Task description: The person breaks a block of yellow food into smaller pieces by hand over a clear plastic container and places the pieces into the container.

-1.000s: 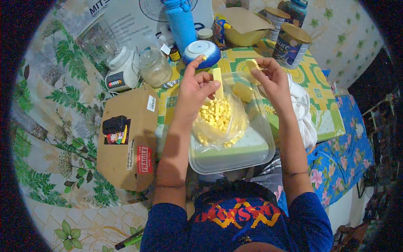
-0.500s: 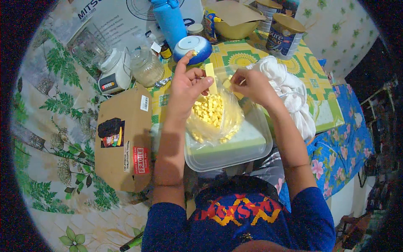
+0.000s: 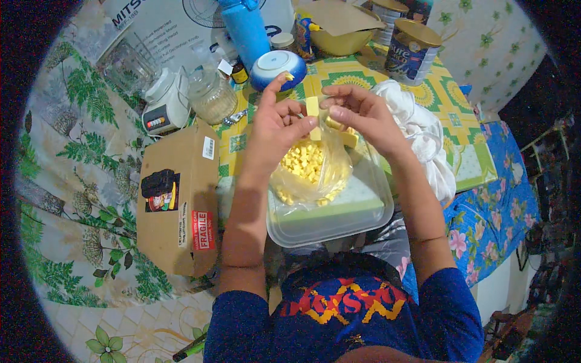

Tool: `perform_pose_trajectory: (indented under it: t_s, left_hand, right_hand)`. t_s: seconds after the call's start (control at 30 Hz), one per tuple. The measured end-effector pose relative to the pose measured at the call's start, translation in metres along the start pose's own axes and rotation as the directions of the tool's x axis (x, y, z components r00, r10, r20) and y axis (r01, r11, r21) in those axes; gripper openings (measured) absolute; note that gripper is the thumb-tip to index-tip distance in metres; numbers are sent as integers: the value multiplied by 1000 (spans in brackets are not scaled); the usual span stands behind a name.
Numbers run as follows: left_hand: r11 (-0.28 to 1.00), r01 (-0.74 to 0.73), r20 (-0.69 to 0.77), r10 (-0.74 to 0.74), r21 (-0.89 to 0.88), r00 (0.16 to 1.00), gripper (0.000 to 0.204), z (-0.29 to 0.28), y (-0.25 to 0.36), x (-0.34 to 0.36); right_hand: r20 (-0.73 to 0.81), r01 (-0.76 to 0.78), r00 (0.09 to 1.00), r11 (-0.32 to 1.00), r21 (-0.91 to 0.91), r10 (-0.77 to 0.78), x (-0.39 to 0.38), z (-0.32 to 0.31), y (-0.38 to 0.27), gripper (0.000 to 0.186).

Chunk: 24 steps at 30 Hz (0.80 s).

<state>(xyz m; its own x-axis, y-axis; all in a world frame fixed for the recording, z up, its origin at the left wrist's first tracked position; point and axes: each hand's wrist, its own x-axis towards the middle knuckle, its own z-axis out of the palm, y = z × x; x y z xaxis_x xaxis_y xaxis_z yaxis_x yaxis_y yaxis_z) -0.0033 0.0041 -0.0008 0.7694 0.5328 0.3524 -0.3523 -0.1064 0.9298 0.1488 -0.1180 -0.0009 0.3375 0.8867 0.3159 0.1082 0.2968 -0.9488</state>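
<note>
In the clear tray (image 3: 330,235), small pale-yellow cubes (image 3: 302,162) heap inside a filmy plastic bag (image 3: 338,172); above them, the left hand (image 3: 272,127) pinches a smooth, straight-edged yellow stick (image 3: 312,107) upright, the right hand (image 3: 366,118) just beside, fingers parted.

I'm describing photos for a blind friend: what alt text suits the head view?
The left hand holds a yellow stick over a clear plastic bag of yellow cubes, the right hand close by. The bag sits in a translucent container, between a cardboard box and a white cloth.
</note>
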Motion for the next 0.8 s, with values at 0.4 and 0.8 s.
perform_pose_trajectory:
  t_s: [0.4,0.8]
  left_hand:
    - [998,-18,34,20,-67,999,82,1,3,-2]
    - [992,-33,86,43,-125,995,79,2,5,-3]
  right_hand:
    - [2,-4,1000,987,159,3,-2,13,-2,42]
    - [23,-32,999,961,276,26,-3,14,-1,45]
